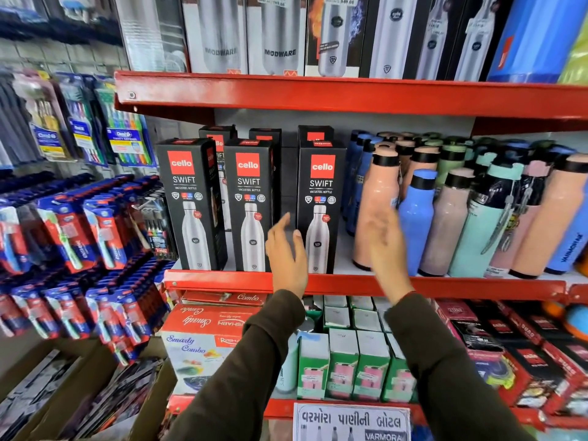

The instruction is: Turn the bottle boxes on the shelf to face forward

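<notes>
Three black bottle boxes stand at the front of the middle red shelf (222, 278), printed fronts toward me: the left box (191, 202), the middle box (249, 205) and the right box (321, 205). More black boxes stand behind them, mostly hidden. My left hand (288, 249) is open, fingers apart, in front of the gap between the middle and right boxes. My right hand (386, 246) is open and blurred, just right of the right box, in front of a peach bottle (375, 198). Neither hand holds anything.
Loose coloured bottles (461, 211) crowd the same shelf to the right. Boxed steel bottles (280, 33) fill the shelf above. Green and red boxes (343, 364) sit on the shelf below. Toothbrush packs (82, 237) hang at the left.
</notes>
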### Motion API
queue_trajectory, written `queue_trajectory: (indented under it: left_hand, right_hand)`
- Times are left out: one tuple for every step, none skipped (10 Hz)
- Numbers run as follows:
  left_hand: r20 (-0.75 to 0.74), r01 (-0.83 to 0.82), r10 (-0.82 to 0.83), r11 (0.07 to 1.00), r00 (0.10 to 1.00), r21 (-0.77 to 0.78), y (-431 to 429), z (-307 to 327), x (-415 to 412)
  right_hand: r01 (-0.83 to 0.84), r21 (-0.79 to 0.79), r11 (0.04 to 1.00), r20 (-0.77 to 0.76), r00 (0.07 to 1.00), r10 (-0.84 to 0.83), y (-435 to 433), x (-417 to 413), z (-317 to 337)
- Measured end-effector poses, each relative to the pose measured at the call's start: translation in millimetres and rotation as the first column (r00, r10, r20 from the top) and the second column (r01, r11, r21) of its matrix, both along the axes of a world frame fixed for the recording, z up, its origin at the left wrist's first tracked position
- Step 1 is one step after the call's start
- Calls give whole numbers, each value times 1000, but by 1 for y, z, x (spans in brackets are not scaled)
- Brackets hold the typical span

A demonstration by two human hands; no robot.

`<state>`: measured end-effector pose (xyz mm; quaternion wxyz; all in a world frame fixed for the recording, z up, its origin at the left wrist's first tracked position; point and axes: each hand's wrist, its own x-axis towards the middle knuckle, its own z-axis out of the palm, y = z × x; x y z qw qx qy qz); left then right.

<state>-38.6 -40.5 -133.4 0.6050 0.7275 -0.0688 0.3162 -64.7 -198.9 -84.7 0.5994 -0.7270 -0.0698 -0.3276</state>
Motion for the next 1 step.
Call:
queue_trajectory:
  left_hand:
    - [307,-149,103,980,946,133,1,49,-5]
  right_hand:
    - [80,95,992,320,941,-107,-42,-39,74]
